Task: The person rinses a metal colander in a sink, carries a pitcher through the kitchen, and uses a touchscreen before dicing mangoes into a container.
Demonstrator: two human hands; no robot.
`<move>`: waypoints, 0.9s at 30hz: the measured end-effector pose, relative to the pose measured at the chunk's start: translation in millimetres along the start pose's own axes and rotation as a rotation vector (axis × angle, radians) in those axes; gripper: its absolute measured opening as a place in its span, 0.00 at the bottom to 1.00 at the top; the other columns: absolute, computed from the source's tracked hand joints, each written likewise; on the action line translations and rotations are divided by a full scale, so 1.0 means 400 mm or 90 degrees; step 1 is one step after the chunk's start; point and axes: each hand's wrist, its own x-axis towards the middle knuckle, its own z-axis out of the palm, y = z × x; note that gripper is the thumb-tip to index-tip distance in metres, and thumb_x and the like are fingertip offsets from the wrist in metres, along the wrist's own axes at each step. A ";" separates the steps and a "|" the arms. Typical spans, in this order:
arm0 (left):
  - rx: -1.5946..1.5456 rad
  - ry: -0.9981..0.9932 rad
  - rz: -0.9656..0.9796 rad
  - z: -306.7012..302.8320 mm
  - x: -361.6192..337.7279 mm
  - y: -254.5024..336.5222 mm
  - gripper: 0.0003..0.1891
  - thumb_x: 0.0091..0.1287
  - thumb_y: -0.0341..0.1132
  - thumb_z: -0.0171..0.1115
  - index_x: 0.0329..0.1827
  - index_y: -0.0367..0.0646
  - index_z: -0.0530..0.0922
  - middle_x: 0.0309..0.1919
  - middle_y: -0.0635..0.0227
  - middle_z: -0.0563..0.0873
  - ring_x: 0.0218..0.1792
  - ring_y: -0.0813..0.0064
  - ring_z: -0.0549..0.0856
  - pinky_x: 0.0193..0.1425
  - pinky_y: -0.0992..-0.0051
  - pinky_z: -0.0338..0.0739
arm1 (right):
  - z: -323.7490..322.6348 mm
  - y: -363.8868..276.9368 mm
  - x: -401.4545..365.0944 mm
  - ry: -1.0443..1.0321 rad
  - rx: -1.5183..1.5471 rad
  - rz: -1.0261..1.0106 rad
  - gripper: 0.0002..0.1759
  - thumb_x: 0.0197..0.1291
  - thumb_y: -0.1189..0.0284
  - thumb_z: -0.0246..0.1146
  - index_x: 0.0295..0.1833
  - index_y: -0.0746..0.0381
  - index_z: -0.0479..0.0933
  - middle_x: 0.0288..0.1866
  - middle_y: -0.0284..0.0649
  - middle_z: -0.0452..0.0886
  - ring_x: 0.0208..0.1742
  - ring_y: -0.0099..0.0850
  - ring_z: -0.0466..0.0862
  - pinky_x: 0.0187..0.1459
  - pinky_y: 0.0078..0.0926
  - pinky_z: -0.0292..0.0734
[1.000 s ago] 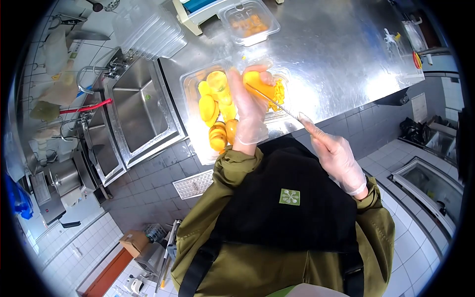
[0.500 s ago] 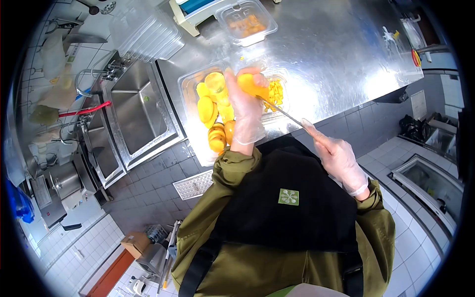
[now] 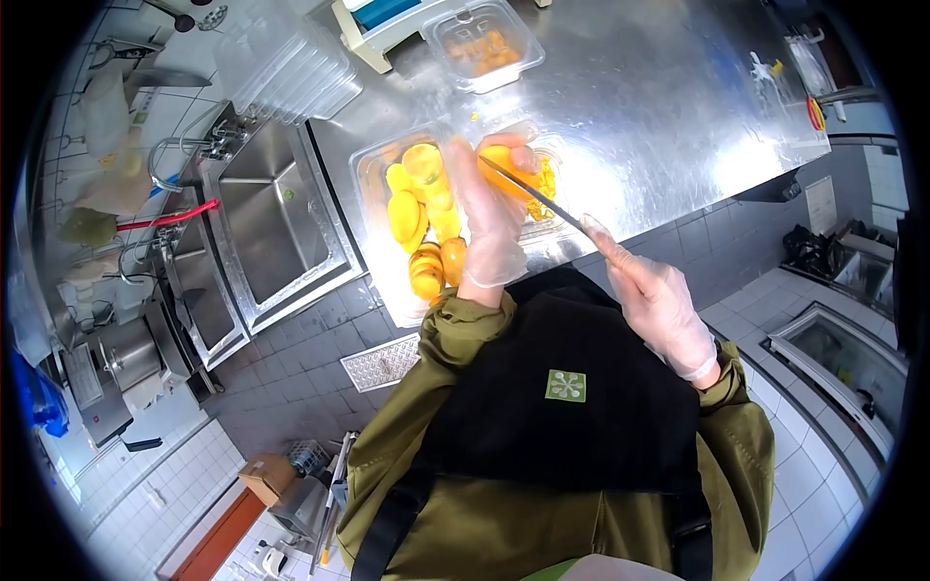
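Observation:
My left hand (image 3: pixel 492 218), in a clear glove, is closed around a piece of yellow-orange fruit (image 3: pixel 511 174). My gloved right hand (image 3: pixel 651 308) grips a long knife (image 3: pixel 555 206) by its handle, and the blade lies across the fruit. Small yellow cubes (image 3: pixel 547 181) sit in a clear container partly hidden behind my left hand. To the left, a clear tub (image 3: pixel 365 184) holds several peeled yellow pieces (image 3: pixel 405 215). Sliced orange-yellow fruit (image 3: pixel 426 272) lies at the tub's near end.
A lidded clear container (image 3: pixel 484 48) with orange pieces stands at the back of the steel counter (image 3: pixel 668 107). Stacked clear tubs (image 3: pixel 291 73) are at the back left. Left of the counter is a steel sink (image 3: pixel 271 228). A grey-white appliance (image 3: pixel 373 44) stands behind.
The knife blade has moved up and left, from the fruit's lower edge to across its face. My left hand has shifted slightly right and down, uncovering more of the tub's fruit.

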 end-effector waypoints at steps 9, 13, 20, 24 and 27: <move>-0.033 0.027 -0.014 -0.015 0.017 0.018 0.32 0.72 0.57 0.31 0.36 0.37 0.74 0.20 0.67 0.74 0.27 0.72 0.73 0.36 0.74 0.69 | -0.014 0.024 -0.018 -0.084 -0.029 0.095 0.26 0.59 0.80 0.54 0.64 0.53 0.69 0.35 0.52 0.80 0.34 0.46 0.82 0.37 0.31 0.77; -0.018 0.055 0.007 -0.020 0.020 0.024 0.32 0.72 0.57 0.29 0.36 0.36 0.75 0.21 0.65 0.76 0.29 0.69 0.75 0.39 0.72 0.70 | -0.009 0.044 -0.036 -0.035 0.007 0.049 0.27 0.58 0.77 0.55 0.64 0.47 0.69 0.26 0.48 0.78 0.29 0.46 0.81 0.33 0.37 0.76; 0.013 0.079 0.024 0.025 0.001 0.021 0.31 0.72 0.56 0.32 0.37 0.36 0.75 0.24 0.61 0.79 0.32 0.65 0.78 0.42 0.69 0.72 | -0.011 0.003 -0.002 -0.002 0.041 0.020 0.27 0.57 0.78 0.56 0.64 0.49 0.69 0.24 0.48 0.78 0.27 0.46 0.80 0.30 0.36 0.76; 0.002 0.110 0.013 0.027 0.004 0.019 0.30 0.72 0.56 0.33 0.36 0.37 0.75 0.23 0.61 0.78 0.31 0.65 0.78 0.42 0.69 0.73 | 0.015 0.014 0.005 0.033 0.073 -0.014 0.27 0.57 0.78 0.56 0.64 0.49 0.69 0.23 0.48 0.77 0.26 0.46 0.80 0.29 0.35 0.75; 0.017 0.149 0.014 0.039 -0.003 0.029 0.30 0.71 0.57 0.34 0.35 0.37 0.75 0.22 0.61 0.78 0.29 0.65 0.77 0.40 0.69 0.72 | 0.024 0.017 0.006 0.011 0.053 0.014 0.27 0.58 0.77 0.56 0.64 0.49 0.68 0.22 0.48 0.77 0.25 0.46 0.80 0.29 0.36 0.74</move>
